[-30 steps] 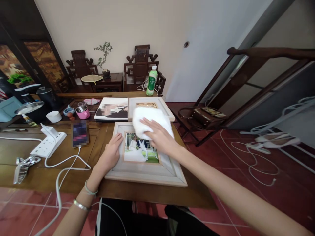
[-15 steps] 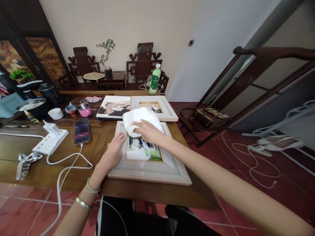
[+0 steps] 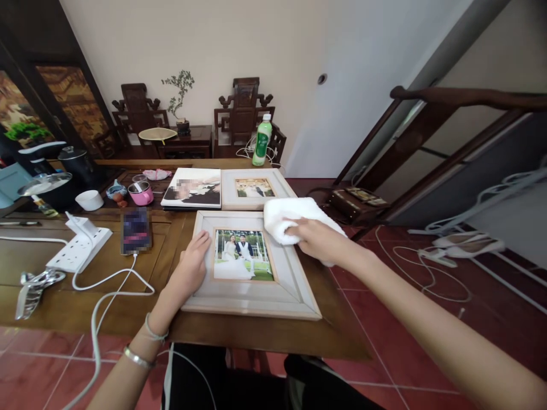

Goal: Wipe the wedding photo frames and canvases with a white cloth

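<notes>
A pale wooden picture frame [image 3: 294, 290] with a wedding photo lies flat on the wooden table [image 3: 85, 307] in front of me. My left hand [image 3: 192, 267] rests open on the frame's left border, fingers flat. My right hand [image 3: 316, 240] presses a white folded cloth [image 3: 284, 215] against the frame's upper right edge, fingers curled over the cloth.
Behind the frame lie a second framed photo [image 3: 252, 188] and a photo album [image 3: 194, 188]. A phone [image 3: 135, 230] on a white cable and a power strip [image 3: 79, 247] sit to the left. A green bottle [image 3: 261, 140], a pink cup [image 3: 141, 193] and carved chairs [image 3: 243, 119] stand farther back.
My right hand has swept the cloth from the top left of the photo across to the frame's right edge. The photo is now uncovered. My left hand has stayed put.
</notes>
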{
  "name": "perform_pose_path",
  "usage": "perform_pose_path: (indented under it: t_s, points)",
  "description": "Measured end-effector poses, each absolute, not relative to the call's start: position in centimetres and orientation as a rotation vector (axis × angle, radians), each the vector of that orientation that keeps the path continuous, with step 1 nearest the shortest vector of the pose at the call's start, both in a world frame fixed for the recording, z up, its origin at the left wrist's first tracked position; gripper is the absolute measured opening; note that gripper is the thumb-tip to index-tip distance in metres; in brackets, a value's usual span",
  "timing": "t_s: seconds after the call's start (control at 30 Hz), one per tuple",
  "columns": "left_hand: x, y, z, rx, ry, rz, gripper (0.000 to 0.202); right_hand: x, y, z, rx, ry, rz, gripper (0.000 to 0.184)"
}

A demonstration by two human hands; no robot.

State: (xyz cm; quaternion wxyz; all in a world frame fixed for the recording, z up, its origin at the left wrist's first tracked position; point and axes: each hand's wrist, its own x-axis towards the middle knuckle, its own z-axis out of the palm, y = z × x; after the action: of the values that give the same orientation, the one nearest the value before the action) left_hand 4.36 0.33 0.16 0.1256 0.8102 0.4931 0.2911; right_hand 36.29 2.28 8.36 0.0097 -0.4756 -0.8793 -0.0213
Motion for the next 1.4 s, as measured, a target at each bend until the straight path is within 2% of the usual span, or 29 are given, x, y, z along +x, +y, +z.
perform_pose_path:
  t_s: [0.23,0.33,0.63,0.8,1.13,1.4]
  points:
    - [4.5,0.2,0.6,2.344,1.473,0.840,0.055,34.1,-6.6,9.6,-1.368,-2.813,0.115,0.044]
    - [4.4,0.5,0.6,2.371,1.457,0.832,0.055,34.0,-7.6,10.3,-1.370,-2.848,0.155,0.045]
    - [3.7,1.6,1.1,2.520,1.376,0.702,0.056,33.0,3.0,6.7,-1.429,-2.734,-0.293,0.048]
    - [4.1,1.6,1.1,2.512,1.452,0.742,0.055,32.9,3.1,5.6,-1.347,-2.742,-0.373,0.044]
    - [4.5,1.3,1.2,2.498,1.470,0.771,0.055,33.5,-9.3,6.5,-1.184,-2.754,-0.164,0.032]
    - [4.3,1.1,1.3,2.470,1.474,0.668,0.054,33.4,-11.3,7.6,-1.172,-2.739,-0.025,0.039]
